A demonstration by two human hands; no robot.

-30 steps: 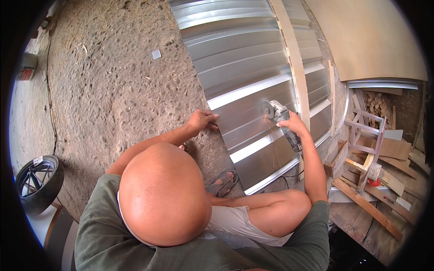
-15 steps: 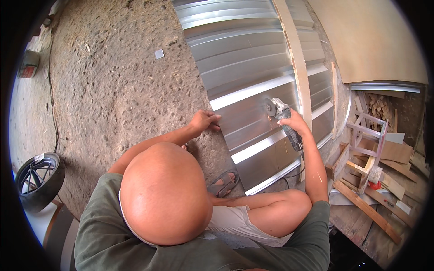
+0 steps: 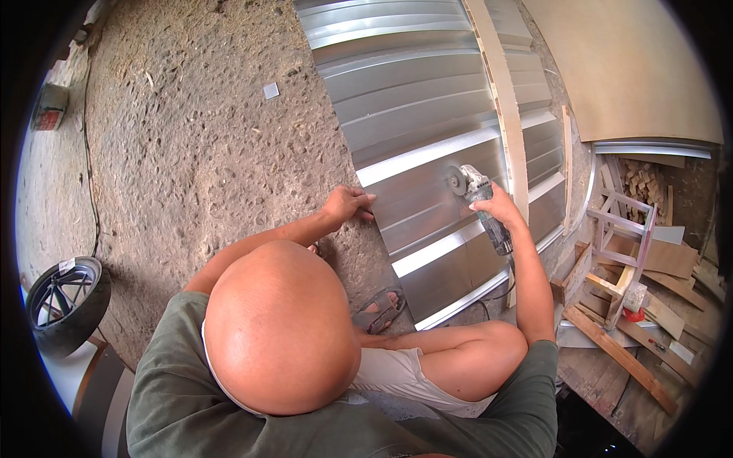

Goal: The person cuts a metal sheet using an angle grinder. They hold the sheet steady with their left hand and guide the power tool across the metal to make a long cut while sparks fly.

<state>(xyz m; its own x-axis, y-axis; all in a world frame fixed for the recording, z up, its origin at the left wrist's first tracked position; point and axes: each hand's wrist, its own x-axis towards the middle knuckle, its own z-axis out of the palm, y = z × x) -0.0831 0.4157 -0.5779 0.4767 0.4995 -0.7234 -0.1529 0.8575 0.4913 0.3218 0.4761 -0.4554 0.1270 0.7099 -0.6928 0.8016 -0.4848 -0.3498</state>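
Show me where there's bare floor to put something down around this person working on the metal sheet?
Most room is the rough ground left of the metal sheet, between the left hand and the wheel. The right is crowded: a wooden frame, planks and scraps. The right hand holds a grinder on the sheet, beside a long batten.

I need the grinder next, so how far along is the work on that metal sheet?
Done: no finished cut shows from here. In hand: the right hand holds the angle grinder with its disc on the corrugated metal sheet, while the left hand presses the sheet's edge. Left: the sheet looks whole, so most of it seems ahead.
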